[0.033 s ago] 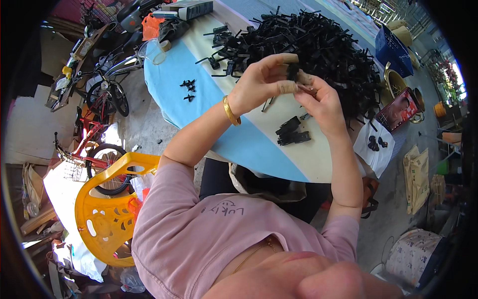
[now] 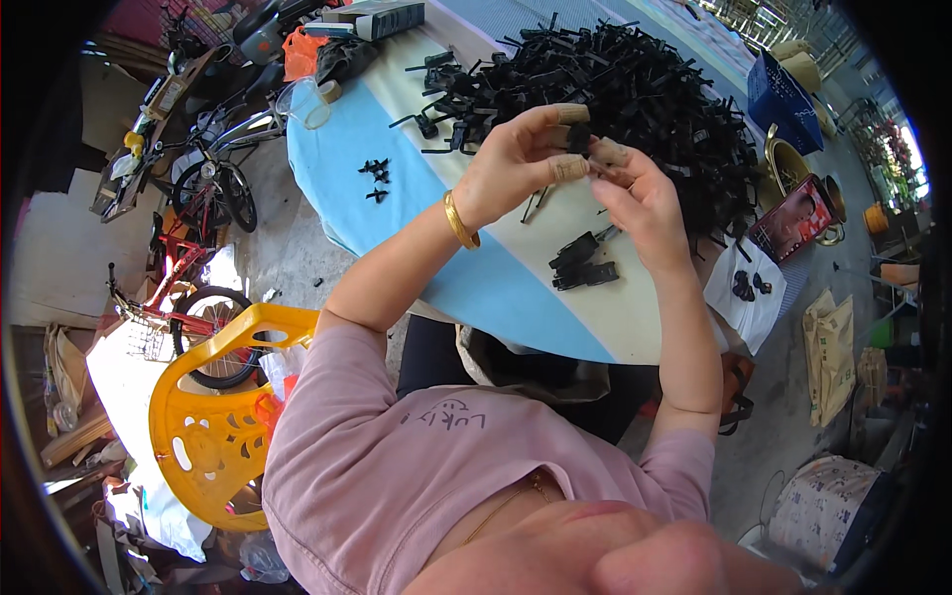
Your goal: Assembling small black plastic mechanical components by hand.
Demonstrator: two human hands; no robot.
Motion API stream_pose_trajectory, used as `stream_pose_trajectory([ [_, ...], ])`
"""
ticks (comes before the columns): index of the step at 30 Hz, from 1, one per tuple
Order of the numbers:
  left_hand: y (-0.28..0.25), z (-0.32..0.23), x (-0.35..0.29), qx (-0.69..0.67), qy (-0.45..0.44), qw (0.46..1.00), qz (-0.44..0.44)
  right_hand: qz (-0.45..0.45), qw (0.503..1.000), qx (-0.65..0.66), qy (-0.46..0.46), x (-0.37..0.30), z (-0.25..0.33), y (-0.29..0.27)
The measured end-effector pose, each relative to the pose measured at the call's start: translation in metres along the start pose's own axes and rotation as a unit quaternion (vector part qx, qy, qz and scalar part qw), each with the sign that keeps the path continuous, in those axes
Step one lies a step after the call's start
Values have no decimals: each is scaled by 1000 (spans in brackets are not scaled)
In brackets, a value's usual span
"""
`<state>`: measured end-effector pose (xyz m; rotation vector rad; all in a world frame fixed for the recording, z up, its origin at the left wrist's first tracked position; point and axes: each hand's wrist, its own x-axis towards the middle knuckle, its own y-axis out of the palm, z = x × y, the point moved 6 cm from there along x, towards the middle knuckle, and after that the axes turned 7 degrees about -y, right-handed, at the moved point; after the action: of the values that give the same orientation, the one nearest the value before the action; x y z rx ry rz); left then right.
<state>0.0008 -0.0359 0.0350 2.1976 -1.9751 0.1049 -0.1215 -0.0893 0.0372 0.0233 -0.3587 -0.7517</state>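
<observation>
Above the near edge of the black heap, my left hand [image 2: 521,164] pinches a small black plastic part [image 2: 581,136] between thumb and fingers. Beige tape wraps its thumb and a fingertip, and a gold bangle circles the wrist. My right hand [image 2: 643,203] meets it from the right, its fingers closed near the part; what they grip is too small to make out. Below the hands, several black clip-like pieces [image 2: 583,263] lie together on the cloth. Behind them spreads a big heap of black strap-like parts [image 2: 635,84].
Several tiny black bits [image 2: 375,171] lie on the blue part of the tablecloth [image 2: 332,203]. At right are a white sheet [image 2: 742,307] with dark pieces, a red box [image 2: 788,223] and a blue basket [image 2: 783,104]. A yellow chair [image 2: 213,436] stands at my left, bicycles [image 2: 203,248] beyond.
My right fingers have shifted slightly against the small black part, and my left fingertips have moved a little. Everything else stays in place.
</observation>
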Motion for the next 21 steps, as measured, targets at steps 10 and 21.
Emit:
stream_pose_trajectory([
  [10, 10, 0, -7, 74, 70, 994, -28, 24, 990, -127, -58, -2, -2, -5],
  [21, 12, -8, -17, 183, 121, 971, -90, 38, 995, -63, 68, -6, -4, -1],
])
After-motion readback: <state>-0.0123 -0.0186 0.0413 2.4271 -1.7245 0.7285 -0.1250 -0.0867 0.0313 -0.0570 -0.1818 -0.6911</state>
